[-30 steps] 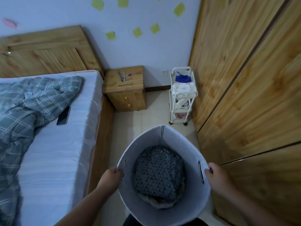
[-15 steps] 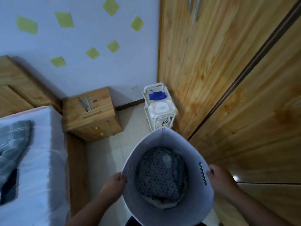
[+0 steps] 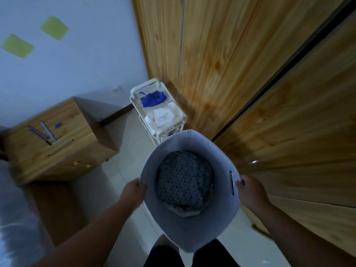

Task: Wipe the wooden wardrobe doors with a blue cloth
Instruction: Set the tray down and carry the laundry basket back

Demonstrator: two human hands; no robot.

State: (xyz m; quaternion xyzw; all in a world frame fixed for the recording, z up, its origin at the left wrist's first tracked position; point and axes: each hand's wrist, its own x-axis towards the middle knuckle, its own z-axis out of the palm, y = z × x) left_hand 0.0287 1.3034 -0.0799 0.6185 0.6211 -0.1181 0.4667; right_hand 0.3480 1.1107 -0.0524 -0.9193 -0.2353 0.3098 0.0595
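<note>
You have not begun wiping: your left hand [image 3: 134, 191] and right hand [image 3: 250, 193] each grip a side of the grey laundry basket [image 3: 192, 235], while the blue cloth [image 3: 153, 98] lies untouched atop the white cart [image 3: 148, 83], just beside the wardrobe doors [image 3: 231, 64].

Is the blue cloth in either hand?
No, the blue cloth lies on the cart; the left hand and right hand grip the basket.
</note>
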